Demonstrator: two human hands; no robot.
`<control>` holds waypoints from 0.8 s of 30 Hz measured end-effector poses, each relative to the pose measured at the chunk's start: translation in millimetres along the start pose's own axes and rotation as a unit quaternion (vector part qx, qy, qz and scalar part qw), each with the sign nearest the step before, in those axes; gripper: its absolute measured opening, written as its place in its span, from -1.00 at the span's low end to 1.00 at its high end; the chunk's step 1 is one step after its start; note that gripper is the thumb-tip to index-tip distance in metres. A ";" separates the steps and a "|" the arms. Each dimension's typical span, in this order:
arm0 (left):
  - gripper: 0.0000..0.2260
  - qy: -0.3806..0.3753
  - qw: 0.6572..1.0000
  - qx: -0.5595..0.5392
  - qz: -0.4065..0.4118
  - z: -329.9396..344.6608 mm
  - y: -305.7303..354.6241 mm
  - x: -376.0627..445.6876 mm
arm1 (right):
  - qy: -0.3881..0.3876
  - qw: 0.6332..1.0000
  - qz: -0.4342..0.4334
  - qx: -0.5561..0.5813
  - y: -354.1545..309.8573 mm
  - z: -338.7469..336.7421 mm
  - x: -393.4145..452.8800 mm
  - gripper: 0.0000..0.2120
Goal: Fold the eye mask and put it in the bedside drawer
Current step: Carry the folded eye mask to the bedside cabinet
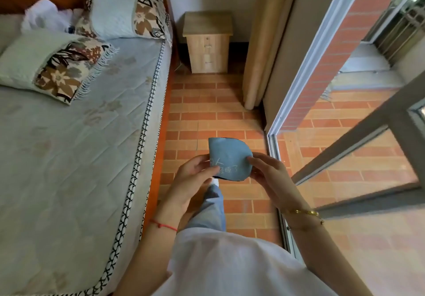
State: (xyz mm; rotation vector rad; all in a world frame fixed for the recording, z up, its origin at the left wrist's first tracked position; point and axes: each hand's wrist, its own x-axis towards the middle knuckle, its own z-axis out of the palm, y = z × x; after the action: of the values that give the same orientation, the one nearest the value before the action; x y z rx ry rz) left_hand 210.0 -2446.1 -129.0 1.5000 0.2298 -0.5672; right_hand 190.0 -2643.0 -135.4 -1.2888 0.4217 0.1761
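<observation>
both hands pinch the folded eye mask [228, 158]: left grip [195, 176] on its left edge, right grip [264, 169] opposite

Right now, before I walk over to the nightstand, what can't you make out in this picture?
Head view only:
- Eye mask: its print is partly covered by the left hand and right hand; the strap is hidden.
- Nightstand: drawers look closed, so their contents are hidden; handles too small to judge.
- White bundle by the pillows: too blurred to identify.
</observation>
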 end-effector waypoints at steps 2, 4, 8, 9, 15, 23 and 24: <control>-0.76 0.010 1.000 -0.007 0.003 -1.5 18.5 36.3 | -0.007 1.000 0.005 0.001 -15.4 2.8 41.0 -0.85; -0.75 0.016 1.000 -0.013 0.002 -4.8 40.9 73.2 | -0.011 1.000 0.007 -0.002 -33.0 8.3 82.8 -0.85; -0.74 0.017 1.000 -0.009 0.011 -16.5 93.6 149.9 | -0.015 1.000 0.005 0.003 -75.1 23.7 168.6 -0.86; -0.73 0.016 1.000 -0.005 0.014 -19.7 107.0 168.0 | -0.014 1.000 0.005 0.004 -85.8 27.7 188.7 -0.87; -0.76 0.006 0.999 0.018 0.028 -29.6 171.3 265.5 | -0.013 1.000 0.004 -0.001 -138.2 39.9 290.1 -0.86; -0.73 0.007 0.999 0.044 0.013 -17.5 227.0 384.6 | 0.014 1.000 0.018 0.008 -190.0 25.0 408.5 -0.88; -0.73 0.008 0.999 0.043 0.016 -13.6 233.7 401.0 | 0.011 1.000 0.019 0.011 -196.9 20.9 425.1 -0.88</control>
State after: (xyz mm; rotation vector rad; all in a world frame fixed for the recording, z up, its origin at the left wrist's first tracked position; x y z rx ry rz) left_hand 667.6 -2524.4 -119.4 1.5896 0.1955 -0.5469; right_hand 652.0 -2722.6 -124.9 -1.2635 0.4662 0.1885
